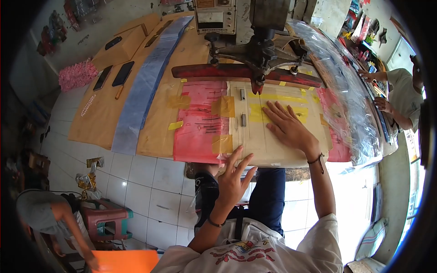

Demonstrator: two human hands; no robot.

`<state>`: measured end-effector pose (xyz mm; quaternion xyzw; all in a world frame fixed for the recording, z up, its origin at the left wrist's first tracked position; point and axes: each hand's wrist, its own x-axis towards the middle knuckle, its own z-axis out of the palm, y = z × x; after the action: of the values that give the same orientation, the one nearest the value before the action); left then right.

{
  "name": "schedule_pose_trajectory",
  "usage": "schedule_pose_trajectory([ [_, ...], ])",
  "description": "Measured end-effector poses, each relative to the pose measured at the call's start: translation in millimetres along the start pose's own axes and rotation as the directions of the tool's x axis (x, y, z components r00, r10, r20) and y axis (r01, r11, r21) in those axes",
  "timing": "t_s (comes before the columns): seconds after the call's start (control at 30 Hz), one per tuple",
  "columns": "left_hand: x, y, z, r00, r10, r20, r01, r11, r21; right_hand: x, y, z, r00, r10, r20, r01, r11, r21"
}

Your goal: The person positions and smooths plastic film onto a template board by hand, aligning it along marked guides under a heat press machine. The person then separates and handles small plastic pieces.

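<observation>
shirt (255,236) nearest; tan board (273,152) under right hand (286,127), just beside left hand (234,181), both spread wide.

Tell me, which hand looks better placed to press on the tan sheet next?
Probably the right hand: it lies spread, palm down, over the tan sheet and its yellow strip. The left hand is at the sheet's near edge, mostly off it; whether its fingertips touch is unclear.

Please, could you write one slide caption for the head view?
Right hand spread on the tan board, left hand at its near edge, red bar beyond.
</observation>
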<state>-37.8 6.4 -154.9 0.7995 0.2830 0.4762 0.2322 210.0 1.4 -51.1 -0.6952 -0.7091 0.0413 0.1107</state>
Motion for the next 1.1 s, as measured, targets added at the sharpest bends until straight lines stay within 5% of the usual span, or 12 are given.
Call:
schedule_pose_trajectory([
  [0.27,4.3,1.0,-4.9,1.000,0.017,0.007,-0.018,0.999,0.049,-0.1,-13.5,1.1,0.967,0.111,-0.229,-0.063,0.976,0.209],
  [0.37,2.0,0.5,-2.5,0.999,0.036,-0.021,-0.035,0.998,0.046,-12.0,-29.1,16.3,0.986,0.081,-0.144,-0.090,0.995,-0.054],
  [0.77,2.9,2.3,-4.9,1.000,0.030,0.000,-0.030,0.999,0.044,8.3,-5.8,9.1,0.993,0.043,-0.113,-0.041,0.999,0.018],
  [0.97,2.0,2.9,-7.8,0.998,-0.003,0.058,0.002,1.000,0.021,1.9,-11.0,9.9,0.958,0.106,-0.266,-0.070,0.987,0.143],
  [1.1,0.8,3.8,-7.0,0.997,-0.039,0.072,0.041,0.999,-0.026,-8.9,-17.1,12.6,0.970,0.043,-0.240,-0.032,0.998,0.049],
])
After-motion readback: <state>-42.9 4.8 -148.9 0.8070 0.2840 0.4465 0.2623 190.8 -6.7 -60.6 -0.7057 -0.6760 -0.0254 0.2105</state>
